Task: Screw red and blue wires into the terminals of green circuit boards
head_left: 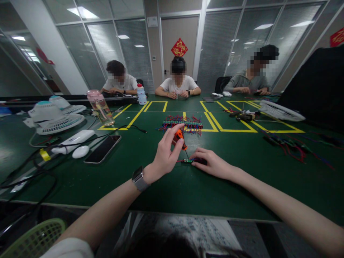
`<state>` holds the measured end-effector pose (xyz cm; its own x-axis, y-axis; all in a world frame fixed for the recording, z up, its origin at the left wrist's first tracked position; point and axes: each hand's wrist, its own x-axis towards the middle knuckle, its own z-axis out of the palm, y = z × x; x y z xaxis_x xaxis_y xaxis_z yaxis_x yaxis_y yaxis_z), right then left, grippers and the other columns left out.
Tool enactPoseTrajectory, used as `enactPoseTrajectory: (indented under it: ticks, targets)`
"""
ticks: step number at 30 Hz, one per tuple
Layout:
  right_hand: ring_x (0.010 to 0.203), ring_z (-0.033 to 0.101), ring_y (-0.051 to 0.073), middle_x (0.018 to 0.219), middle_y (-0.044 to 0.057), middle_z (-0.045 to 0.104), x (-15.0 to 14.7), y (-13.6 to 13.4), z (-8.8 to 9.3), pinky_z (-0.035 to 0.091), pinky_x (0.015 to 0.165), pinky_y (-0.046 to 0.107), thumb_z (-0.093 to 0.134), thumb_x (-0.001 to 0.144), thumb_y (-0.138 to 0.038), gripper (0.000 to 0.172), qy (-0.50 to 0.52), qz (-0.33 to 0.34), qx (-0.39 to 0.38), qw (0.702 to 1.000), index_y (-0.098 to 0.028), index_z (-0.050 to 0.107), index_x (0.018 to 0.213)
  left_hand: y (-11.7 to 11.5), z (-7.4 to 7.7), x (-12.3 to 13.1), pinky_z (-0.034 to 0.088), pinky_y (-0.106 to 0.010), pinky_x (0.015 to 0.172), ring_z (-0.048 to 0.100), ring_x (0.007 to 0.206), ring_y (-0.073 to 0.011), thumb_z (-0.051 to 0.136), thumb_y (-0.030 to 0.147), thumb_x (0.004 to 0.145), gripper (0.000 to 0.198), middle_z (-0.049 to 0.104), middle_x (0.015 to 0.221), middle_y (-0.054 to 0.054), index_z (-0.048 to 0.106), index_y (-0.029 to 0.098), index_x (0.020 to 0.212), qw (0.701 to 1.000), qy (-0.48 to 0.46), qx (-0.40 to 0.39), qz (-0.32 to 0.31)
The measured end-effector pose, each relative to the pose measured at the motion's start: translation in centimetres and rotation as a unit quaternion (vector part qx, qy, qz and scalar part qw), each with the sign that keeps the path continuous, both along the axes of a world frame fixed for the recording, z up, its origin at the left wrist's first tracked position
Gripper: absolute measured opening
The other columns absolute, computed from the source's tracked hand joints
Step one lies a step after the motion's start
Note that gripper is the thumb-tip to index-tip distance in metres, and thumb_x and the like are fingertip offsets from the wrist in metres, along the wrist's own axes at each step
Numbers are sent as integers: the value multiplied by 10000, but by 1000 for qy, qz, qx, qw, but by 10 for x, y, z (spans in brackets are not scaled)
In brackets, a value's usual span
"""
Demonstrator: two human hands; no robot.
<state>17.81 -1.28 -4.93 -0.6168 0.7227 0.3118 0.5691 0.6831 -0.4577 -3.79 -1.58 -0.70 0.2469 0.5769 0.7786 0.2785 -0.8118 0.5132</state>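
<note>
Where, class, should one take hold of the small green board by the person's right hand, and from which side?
Pinch the small green board across its two long edges, coming down from above: it lies flat and thin on the green mat, wires leave one end, and the right hand covers the other.

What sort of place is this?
Likely a small electronics assembly room in an office: green work table with yellow taped bays, a row of wired circuit boards, glass partition walls.
</note>
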Motion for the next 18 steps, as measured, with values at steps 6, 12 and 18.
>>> enactPoseTrajectory:
  ticks: [6,12,18]
  targets:
    - [810,607,179,933,63,602,0,1,0,499,715,299,578,914,-269,166,1,4,2,1000,-179,671,1019,0,-1,0,530,-260,774,606,929,-150,445,243,973,372,594,1188,-88,451,214,1344,1000,2,-1,-1]
    - [783,599,166,925,52,587,1,2,-3,491,704,286,579,913,-260,164,-1,5,3,1000,-179,665,1026,1,-2,0,529,-248,769,605,937,-142,446,238,973,370,588,1214,-88,452,215,1342,1000,-4,-3,-2]
    - [793,601,170,929,57,593,1,2,-3,495,708,289,577,917,-272,166,-3,2,5,1000,-181,667,1022,0,-1,0,532,-258,774,608,936,-146,446,240,973,365,594,1201,-90,455,215,1337,1000,-1,-4,-2]
